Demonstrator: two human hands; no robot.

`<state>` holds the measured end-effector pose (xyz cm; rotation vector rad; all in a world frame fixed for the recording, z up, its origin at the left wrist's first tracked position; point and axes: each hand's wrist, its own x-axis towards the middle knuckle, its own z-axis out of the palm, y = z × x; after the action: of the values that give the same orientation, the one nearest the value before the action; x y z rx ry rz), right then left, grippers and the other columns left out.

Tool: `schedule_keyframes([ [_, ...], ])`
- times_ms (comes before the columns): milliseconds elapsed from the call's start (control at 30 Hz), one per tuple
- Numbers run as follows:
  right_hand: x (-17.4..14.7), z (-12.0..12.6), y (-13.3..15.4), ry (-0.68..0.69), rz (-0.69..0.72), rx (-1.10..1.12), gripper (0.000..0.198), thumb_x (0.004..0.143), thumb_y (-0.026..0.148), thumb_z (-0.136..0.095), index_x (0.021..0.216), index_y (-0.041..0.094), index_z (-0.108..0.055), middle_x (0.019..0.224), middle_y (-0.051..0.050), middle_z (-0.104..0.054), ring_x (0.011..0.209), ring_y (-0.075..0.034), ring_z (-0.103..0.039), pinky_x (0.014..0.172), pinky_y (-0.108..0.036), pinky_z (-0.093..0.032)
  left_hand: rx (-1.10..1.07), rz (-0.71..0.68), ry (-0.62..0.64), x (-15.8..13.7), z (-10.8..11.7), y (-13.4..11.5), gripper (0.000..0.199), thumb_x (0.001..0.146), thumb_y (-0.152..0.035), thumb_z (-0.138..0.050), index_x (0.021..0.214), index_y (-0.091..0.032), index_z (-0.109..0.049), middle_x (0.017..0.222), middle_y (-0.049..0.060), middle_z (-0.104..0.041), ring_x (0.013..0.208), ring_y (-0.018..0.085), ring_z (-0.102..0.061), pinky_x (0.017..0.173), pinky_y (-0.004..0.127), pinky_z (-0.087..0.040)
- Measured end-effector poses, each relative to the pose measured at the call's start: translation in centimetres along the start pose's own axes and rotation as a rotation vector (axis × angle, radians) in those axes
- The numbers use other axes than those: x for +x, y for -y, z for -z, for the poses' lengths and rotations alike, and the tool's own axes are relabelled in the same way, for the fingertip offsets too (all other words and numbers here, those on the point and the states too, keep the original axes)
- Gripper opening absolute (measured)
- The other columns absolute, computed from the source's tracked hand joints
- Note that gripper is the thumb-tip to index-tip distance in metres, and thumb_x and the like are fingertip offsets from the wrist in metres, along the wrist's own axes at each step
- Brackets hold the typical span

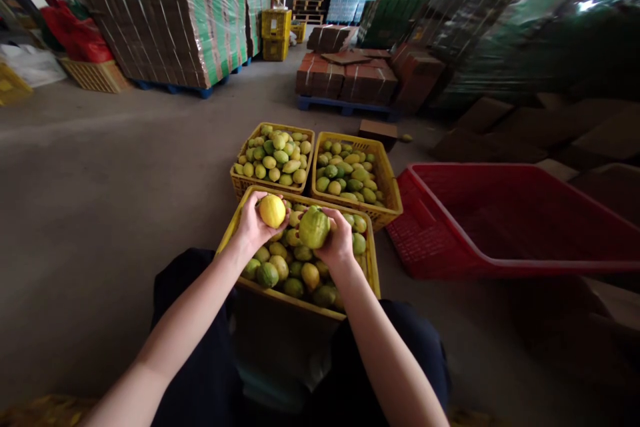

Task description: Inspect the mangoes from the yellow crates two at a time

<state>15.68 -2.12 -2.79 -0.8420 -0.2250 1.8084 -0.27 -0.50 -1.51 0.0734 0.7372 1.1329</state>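
Note:
My left hand [254, 223] is wrapped round a bright yellow lemon [273, 211]. In my right hand [339, 237] is a larger green lemon [315, 227] with a bumpy skin. Both fruits are held up over the near yellow crate [300, 305], apart from each other. That crate holds many green and yellowish lemons [311, 275]. Just beyond it stand two more yellow crates: the back left crate [239, 181] is heaped with mostly yellow lemons [270, 162], and the back right crate [390, 197] holds greener lemons [356, 184].
A large red basket [440, 260] stands on the right. Flattened cardboard [540, 123] lies behind it. A small carton [379, 133] sits beyond the crates. Farther off are a blue pallet [345, 106] of bundled cardboard and a tall wrapped stack [150, 13] at left.

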Motion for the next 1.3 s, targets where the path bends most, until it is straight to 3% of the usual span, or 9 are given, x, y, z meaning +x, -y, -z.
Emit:
schedule_keyframes([
  [300, 0.4, 0.1, 0.0, -0.164, -0.056, 0.022, 0.022, 0.081, 0.032, -0.049, 0.074, 0.017, -0.064, 0.056, -0.004, -0.066, 0.053, -0.021, -0.065, 0.051, -0.033, -0.056, 0.067, 0.021, -0.047, 0.1, -0.2, -0.1, 0.016, 0.082, -0.03, -0.049, 0.082, -0.017, -0.06, 0.069, 0.005, -0.065, 0.058, 0.017, -0.064, 0.049, 0.026, -0.052],
  [700, 0.3, -0.5, 0.1, -0.337, -0.054, -0.033, 0.016, 0.081, 0.03, -0.053, 0.074, 0.018, -0.062, 0.047, 0.0, -0.059, 0.047, -0.018, -0.06, 0.044, -0.029, -0.053, 0.062, 0.064, -0.078, 0.2, -0.4, 0.3, 0.016, 0.081, -0.029, -0.051, 0.085, -0.019, -0.062, 0.068, 0.006, -0.066, 0.058, 0.018, -0.063, 0.05, 0.026, -0.051],
  [1067, 0.7, 0.1, 0.1, -0.236, -0.088, -0.077, 0.024, 0.087, 0.041, -0.053, 0.078, 0.021, -0.063, 0.056, 0.0, -0.065, 0.058, -0.018, -0.065, 0.058, -0.03, -0.057, 0.062, 0.019, -0.142, 0.4, -0.4, 0.8, 0.02, 0.092, -0.034, -0.051, 0.097, -0.018, -0.062, 0.07, 0.005, -0.067, 0.065, 0.018, -0.067, 0.061, 0.027, -0.057],
  [1300, 0.5, 0.4, 0.4, -0.086, 0.001, -0.032, 0.016, 0.078, 0.03, -0.051, 0.079, 0.02, -0.064, 0.064, -0.004, -0.067, 0.065, -0.022, -0.069, 0.059, -0.034, -0.059, 0.028, 0.003, -0.159, 0.6, -0.9, 1.0, 0.02, 0.096, -0.029, -0.044, 0.103, -0.017, -0.059, 0.075, 0.008, -0.068, 0.068, 0.018, -0.068, 0.064, 0.026, -0.06],
])
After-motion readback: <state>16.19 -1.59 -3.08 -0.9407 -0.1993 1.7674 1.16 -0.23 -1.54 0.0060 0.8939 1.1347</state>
